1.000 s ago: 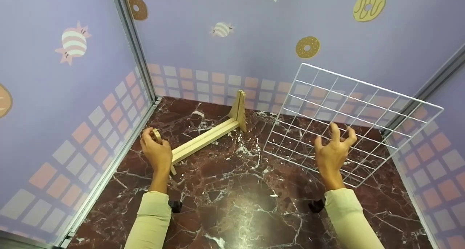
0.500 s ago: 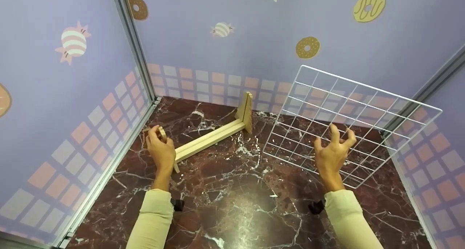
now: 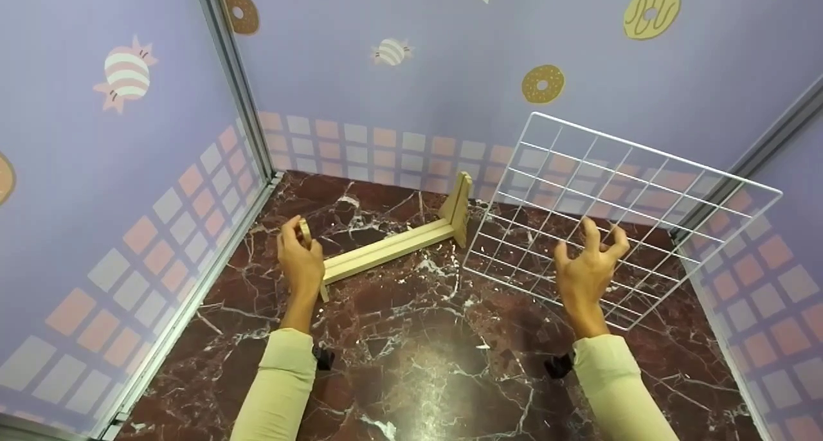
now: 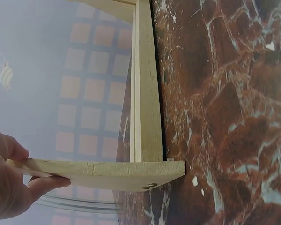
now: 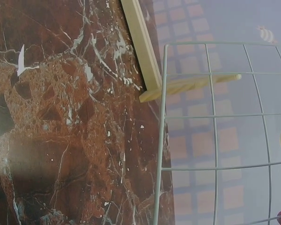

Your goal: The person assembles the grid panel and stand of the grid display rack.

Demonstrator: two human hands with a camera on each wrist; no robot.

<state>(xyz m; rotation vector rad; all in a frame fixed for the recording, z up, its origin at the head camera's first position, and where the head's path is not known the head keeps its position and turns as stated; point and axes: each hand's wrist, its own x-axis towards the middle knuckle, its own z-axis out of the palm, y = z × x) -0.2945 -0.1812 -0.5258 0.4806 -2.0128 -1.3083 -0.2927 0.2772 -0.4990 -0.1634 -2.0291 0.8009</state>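
My left hand (image 3: 301,261) holds a pale wooden stand, a long rail (image 3: 389,251) with an upright board across each end. In the left wrist view, thumb and fingers pinch the upper tip of the near end board (image 4: 93,168), which has two dark holes low down. The far end board (image 3: 458,209) rises close to the back wall. My right hand (image 3: 586,274) grips a white wire grid panel (image 3: 657,152) by its wires, fingers bent at the mesh. The panel leans, raised at its far edge. In the right wrist view its left edge overlaps the far end board.
Purple printed walls (image 3: 386,94) with metal corner posts (image 3: 238,74) enclose the sides and back. The floor is dark red marbled stone (image 3: 411,338), with small white flecks scattered near the rail.
My left hand has moved right, carrying the wooden stand toward the grid panel; the stand's far end now sits close to the panel's left edge. The right hand and panel have barely moved.
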